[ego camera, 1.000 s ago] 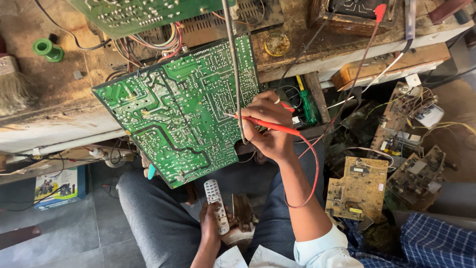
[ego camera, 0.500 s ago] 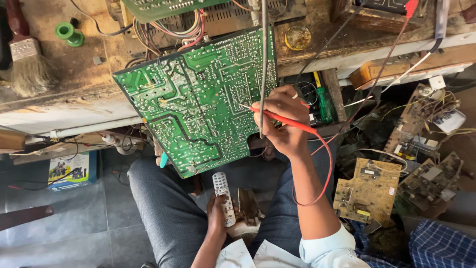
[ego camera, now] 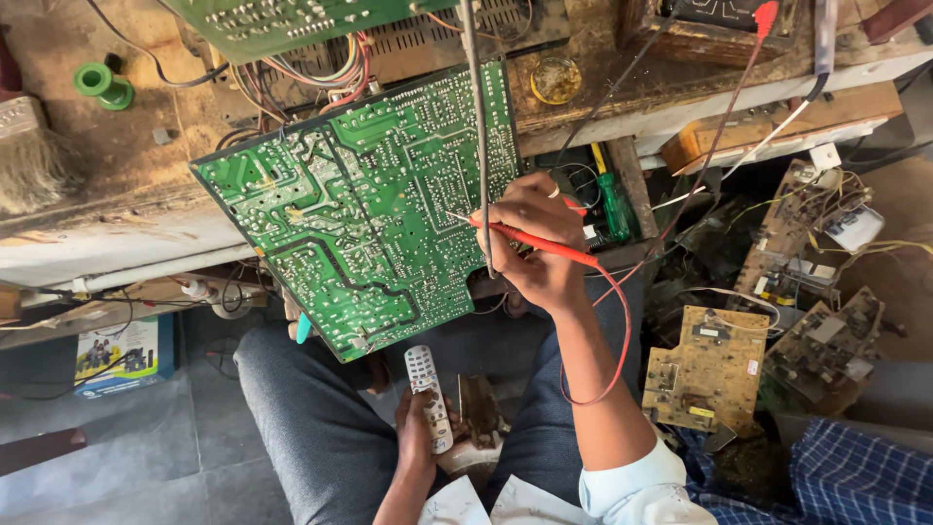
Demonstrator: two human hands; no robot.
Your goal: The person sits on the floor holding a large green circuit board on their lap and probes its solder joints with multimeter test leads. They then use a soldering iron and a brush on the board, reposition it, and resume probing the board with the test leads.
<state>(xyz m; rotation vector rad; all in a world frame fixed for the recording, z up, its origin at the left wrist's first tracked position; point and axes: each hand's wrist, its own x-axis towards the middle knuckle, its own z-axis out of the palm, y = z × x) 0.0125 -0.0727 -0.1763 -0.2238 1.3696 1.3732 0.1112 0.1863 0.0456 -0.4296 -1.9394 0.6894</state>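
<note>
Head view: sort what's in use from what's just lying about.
In use: green circuit board; red probe in right hand; white remote in left hand.
Lying about: brush; green spool; green screwdriver; tan boards.

One head-worn camera is looking steeply down from above the person's lap, facing the workbench edge (ego camera: 117,243) toward 12 o'clock. It is sitting close: the green board (ego camera: 360,204) is filling the centre, knees are lying toward 6 o'clock, floor toward 8 o'clock. No second view is sharing the scene.
</note>
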